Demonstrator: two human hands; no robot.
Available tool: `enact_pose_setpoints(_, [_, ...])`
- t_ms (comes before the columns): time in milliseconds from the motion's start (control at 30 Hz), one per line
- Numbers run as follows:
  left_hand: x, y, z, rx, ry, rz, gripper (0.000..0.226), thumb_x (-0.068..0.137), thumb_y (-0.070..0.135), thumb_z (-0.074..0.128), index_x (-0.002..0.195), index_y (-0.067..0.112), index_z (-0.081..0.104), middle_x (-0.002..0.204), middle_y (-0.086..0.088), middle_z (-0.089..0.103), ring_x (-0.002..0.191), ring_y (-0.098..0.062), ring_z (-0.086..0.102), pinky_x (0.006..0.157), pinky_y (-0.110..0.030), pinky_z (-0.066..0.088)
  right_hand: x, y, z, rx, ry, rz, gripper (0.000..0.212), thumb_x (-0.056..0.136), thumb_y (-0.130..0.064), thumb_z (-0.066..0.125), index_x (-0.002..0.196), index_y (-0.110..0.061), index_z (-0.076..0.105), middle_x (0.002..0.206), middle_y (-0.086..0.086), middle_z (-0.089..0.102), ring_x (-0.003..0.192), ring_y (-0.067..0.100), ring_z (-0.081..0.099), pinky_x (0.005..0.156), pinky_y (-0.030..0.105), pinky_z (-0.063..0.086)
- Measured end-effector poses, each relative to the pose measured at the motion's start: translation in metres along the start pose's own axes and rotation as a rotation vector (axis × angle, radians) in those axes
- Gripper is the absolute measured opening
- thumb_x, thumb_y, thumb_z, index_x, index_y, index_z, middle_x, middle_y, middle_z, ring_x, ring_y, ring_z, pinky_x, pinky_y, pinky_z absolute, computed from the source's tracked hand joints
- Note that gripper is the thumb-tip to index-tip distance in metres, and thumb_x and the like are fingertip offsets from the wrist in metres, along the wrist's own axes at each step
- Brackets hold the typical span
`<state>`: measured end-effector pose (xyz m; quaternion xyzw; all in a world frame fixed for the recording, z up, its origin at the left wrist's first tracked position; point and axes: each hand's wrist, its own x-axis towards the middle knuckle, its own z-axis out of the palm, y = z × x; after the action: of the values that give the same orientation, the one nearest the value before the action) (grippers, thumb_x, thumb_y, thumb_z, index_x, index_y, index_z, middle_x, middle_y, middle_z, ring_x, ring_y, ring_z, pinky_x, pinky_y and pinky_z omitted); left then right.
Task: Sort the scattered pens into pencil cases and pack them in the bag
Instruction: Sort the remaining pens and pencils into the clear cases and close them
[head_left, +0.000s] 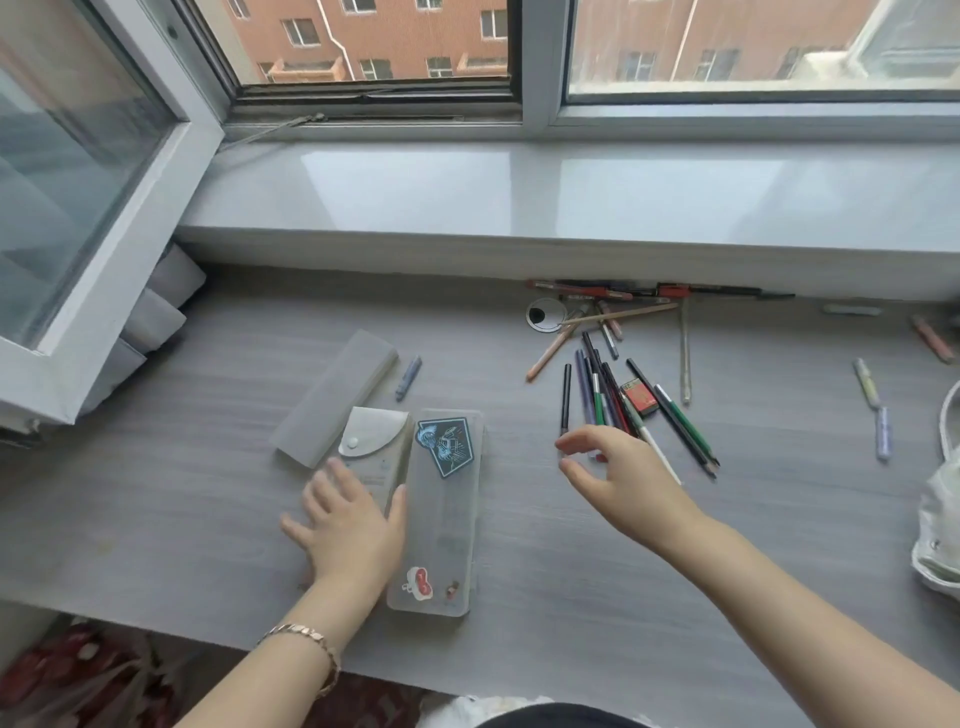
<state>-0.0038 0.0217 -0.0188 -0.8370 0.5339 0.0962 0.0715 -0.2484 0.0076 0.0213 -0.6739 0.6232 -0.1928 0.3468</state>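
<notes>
The right hand (618, 478) hovers spread over the pen pile (618, 395), gripping nothing. The left hand (348, 525) lies flat on the closed pencil cases (441, 514). No pens appear sorted; the bag (940, 535) waits at the desk's right edge.

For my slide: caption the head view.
Left hand rests on pencil cases; open right hand reaches toward scattered pens.
</notes>
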Motion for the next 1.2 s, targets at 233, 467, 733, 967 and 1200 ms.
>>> enact_pose_setpoints(233, [-0.014, 0.048, -0.004, 0.016, -0.224, 0.189, 0.113, 0.074, 0.068, 0.053, 0.146, -0.002, 0.0, 0.142, -0.019, 0.036, 0.13, -0.032, 0.034, 0.105, -0.036, 0.032, -0.019, 0.01, 0.006, 0.035, -0.081, 0.093, 0.021, 0.091, -0.022, 0.053, 0.11, -0.019, 0.063, 0.106, -0.008, 0.063, 0.094, 0.0, 0.053, 0.085, 0.012, 0.037])
enact_pose_setpoints(467, [-0.034, 0.074, -0.038, -1.01, -0.679, 0.037, 0.081, 0.07, 0.046, 0.074, 0.133, 0.01, 0.038, 0.119, 0.004, 0.059, 0.109, -0.015, 0.057, 0.095, -0.029, 0.043, -0.033, 0.005, 0.004, 0.39, -0.044, 0.228, 0.022, 0.09, -0.031, 0.055, 0.108, -0.02, 0.063, 0.102, -0.008, 0.066, 0.097, 0.003, 0.061, 0.092, 0.024, 0.048])
enact_pose_setpoints(733, [-0.051, 0.075, -0.052, -1.386, -1.117, 0.087, 0.073, 0.062, 0.039, 0.071, 0.127, 0.013, 0.052, 0.122, -0.009, 0.065, 0.112, -0.028, 0.061, 0.08, -0.05, 0.055, -0.04, -0.018, -0.011, 0.761, -0.23, 0.18, 0.036, 0.081, -0.04, 0.06, 0.107, -0.059, 0.042, 0.105, -0.012, 0.06, 0.091, -0.01, 0.062, 0.081, 0.016, 0.053])
enact_pose_setpoints(967, [-0.053, 0.078, -0.059, -1.24, -1.095, 0.158, 0.05, 0.078, 0.035, 0.062, 0.123, 0.014, 0.056, 0.112, -0.009, 0.07, 0.102, -0.026, 0.067, 0.083, -0.047, 0.055, -0.051, -0.009, 0.005, 0.714, -0.161, 0.212, 0.07, 0.062, -0.046, 0.076, 0.119, -0.062, 0.041, 0.115, 0.005, 0.061, 0.095, 0.009, 0.065, 0.086, 0.024, 0.053])
enact_pose_setpoints(1200, [-0.051, 0.074, -0.064, -1.117, -1.104, 0.357, 0.047, 0.071, 0.006, 0.055, 0.117, 0.013, 0.056, 0.108, -0.008, 0.072, 0.097, -0.023, 0.069, 0.074, -0.041, 0.059, -0.053, 0.0, 0.005, 0.588, -0.145, 0.303, 0.095, 0.041, -0.059, 0.075, 0.128, -0.054, 0.037, 0.115, 0.001, 0.056, 0.113, 0.016, 0.054, 0.093, 0.032, 0.05])
